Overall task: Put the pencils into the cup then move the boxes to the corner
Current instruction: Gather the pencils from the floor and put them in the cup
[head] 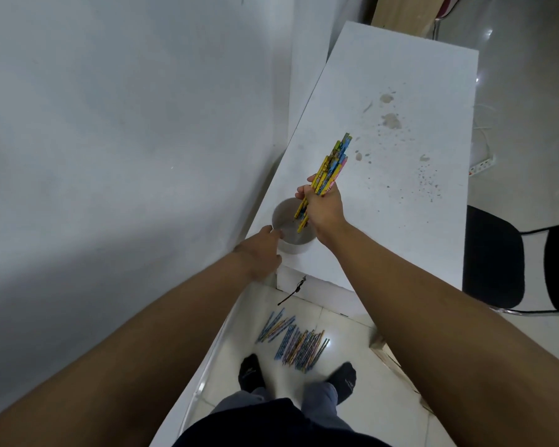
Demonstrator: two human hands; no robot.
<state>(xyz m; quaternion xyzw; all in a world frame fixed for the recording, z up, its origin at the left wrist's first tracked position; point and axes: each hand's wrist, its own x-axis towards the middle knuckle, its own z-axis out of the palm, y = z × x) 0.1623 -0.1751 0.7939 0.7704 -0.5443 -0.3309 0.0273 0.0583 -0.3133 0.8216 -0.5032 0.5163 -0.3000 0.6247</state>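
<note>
**Item 1.** Bundle of patterned wooden pencils, yellow, blue and pink (331,166). Gripped in the right hand (323,209), fingers clenched round the middle of the bundle. It is tilted, upper ends up and to the right, lower ends inside the cup.

**Item 2.** White round cup (284,214). Upright on the table, close to the near left corner, just beside the left edge that runs along the wall. The left hand (263,251) holds it at the near rim, thumb laid on the rim. The other fingers are hidden behind the hand.

**Item 3.** White rectangular table (384,75). Long and narrow, left edge against the grey-white wall (110,124). The top carries brownish stains and dark specks in its middle and is otherwise bare beyond the cup, up to the far edge.

**Item 4.** Loose patterned pencils, blue, pink and yellow (296,341). They lie side by side in a row on the pale tiled floor (352,391), below the table's near edge and just ahead of the person's black-socked feet.

**Item 5.** Black padded chair with metal frame (494,256). It stands at the table's right edge near the near corner. Open floor lies beyond it to the right.
</note>
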